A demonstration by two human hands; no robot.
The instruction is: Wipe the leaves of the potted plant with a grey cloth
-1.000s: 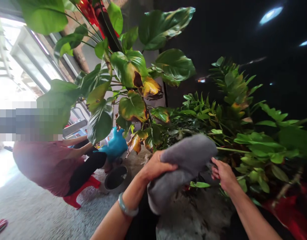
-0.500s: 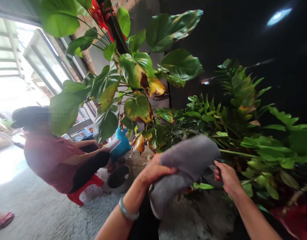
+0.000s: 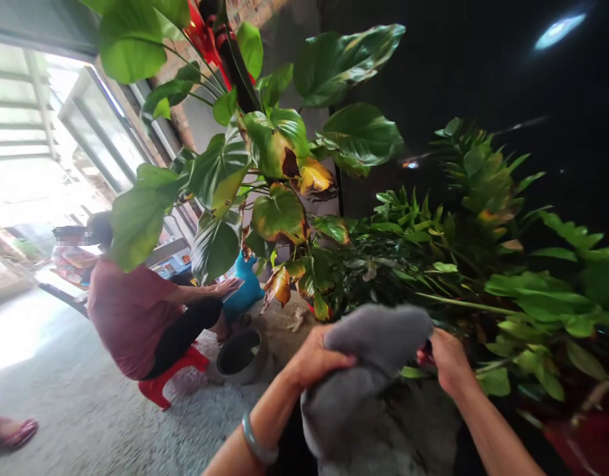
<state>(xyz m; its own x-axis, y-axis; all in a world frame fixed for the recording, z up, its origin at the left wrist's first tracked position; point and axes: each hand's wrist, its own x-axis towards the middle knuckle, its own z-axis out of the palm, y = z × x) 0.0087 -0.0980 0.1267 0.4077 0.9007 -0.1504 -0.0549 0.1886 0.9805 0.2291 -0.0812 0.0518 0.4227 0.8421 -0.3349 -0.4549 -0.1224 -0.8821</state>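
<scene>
My left hand [image 3: 317,360], with a pale green bangle on its wrist, is closed on a soft grey fabric piece [image 3: 378,337]. The thumb presses on top of a fold, and the piece bends down below the hand in a second lobe. At the far right end of the fabric is my right hand [image 3: 447,360], fingers curled around something small and dark with a hint of red. What that small thing is, I cannot make out. The fabric's far tip meets or nearly meets the right fingers.
Potted green plants [image 3: 527,291] crowd the right side, and a tall leafy plant [image 3: 279,211] with browning leaves rises ahead. At left a person [image 3: 130,311] sits on a red stool [image 3: 172,373], by a dark bucket [image 3: 239,357] and a blue object [image 3: 244,291]. Another person [image 3: 73,254] is farther back.
The grey fabric has tipped lower and its upper part lies flatter. My right hand has moved slightly closer to it. The seated person's hand now rests forward, near the blue object.
</scene>
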